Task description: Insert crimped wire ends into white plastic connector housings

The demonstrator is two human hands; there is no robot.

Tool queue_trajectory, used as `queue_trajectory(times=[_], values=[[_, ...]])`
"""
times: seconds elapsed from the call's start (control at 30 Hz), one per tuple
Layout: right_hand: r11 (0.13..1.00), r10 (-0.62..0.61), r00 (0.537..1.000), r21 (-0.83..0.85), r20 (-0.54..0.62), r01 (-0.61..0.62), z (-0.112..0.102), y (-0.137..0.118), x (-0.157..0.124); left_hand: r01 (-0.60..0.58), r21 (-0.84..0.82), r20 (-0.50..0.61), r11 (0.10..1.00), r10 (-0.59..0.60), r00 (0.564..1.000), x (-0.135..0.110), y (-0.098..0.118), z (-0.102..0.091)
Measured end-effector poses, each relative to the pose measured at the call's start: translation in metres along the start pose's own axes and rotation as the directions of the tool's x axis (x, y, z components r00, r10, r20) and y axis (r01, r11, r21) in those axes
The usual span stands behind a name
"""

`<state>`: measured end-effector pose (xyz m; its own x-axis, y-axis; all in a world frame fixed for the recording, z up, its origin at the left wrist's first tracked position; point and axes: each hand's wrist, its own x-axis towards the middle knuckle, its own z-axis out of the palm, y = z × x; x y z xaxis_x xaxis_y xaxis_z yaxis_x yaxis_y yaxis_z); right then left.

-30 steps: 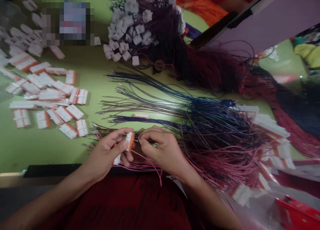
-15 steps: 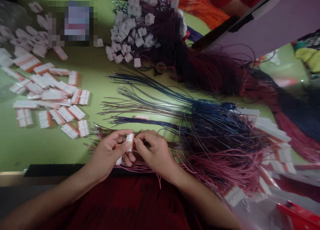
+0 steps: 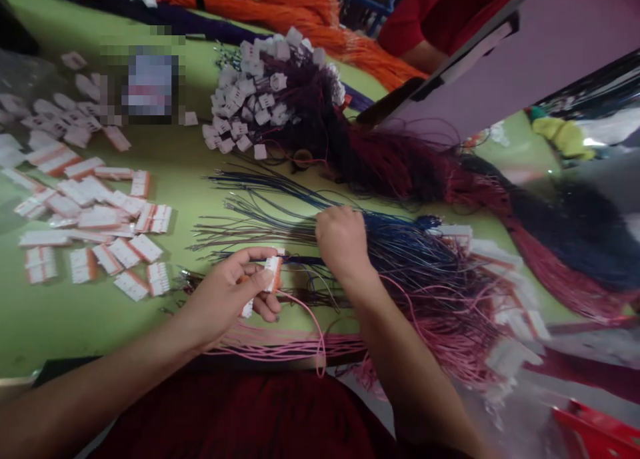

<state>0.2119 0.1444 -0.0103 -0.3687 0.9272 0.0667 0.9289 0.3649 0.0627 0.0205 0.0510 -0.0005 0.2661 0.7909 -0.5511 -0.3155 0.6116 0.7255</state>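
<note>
My left hand pinches a white and orange wire connector between thumb and fingers. A second white connector sits lower, against the curled fingers. From the held connector's right side a pink wire loops out and down. My right hand is closed over the fanned dark wires, knuckles up; its fingertips are hidden, so what they grip cannot be made out. Below both hands runs a bundle of pink wires along the table's near edge.
Loose white and orange connectors are spread at the left. Behind lies a heap of white plugs on dark red wires. Orange wires cross the back, beside another person's arm. Connectors with wires lie at the right.
My right hand has left the connector and moved right and away, onto the dark wires. A pink wire now shows at the connector, which my left hand still holds. The view has shifted.
</note>
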Motion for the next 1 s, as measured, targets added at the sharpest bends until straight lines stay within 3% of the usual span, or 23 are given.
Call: queue_trajectory(times=[0.1,0.4,0.53,0.7,0.8,0.9,1.0], values=[[0.991,-0.032,0.998,-0.127,0.059,0.039,0.011,0.004,0.007,-0.002,0.021,-0.031,1.000,0.002,1.000,0.007,-0.004,-0.006],[0.992,-0.058,0.998,-0.114,0.009,0.058,0.019,-0.002,0.013,0.050,0.013,-0.052,0.999,-0.049,0.997,0.011,-0.004,-0.013],[0.984,0.056,0.996,0.174,-0.073,-0.043,0.008,0.008,0.002,0.040,0.002,-0.058,0.999,-0.040,0.998,0.011,-0.002,-0.013],[0.765,0.092,0.994,0.643,-0.060,-0.032,-0.035,0.000,-0.012,0.015,-0.008,-0.023,1.000,-0.016,1.000,0.012,-0.004,-0.014],[0.632,-0.077,0.996,0.770,-0.047,0.085,-0.054,-0.027,-0.017,0.006,0.001,-0.036,1.000,-0.006,0.999,0.013,-0.007,-0.013],[0.498,-0.277,0.960,0.860,0.035,0.112,-0.054,-0.050,-0.023,-0.021,-0.019,-0.099,1.000,0.019,0.995,0.013,-0.007,-0.013],[0.589,-0.185,0.981,0.806,0.058,0.063,-0.038,-0.054,-0.032,-0.040,-0.047,-0.103,0.998,0.035,0.994,0.013,-0.005,-0.015]])
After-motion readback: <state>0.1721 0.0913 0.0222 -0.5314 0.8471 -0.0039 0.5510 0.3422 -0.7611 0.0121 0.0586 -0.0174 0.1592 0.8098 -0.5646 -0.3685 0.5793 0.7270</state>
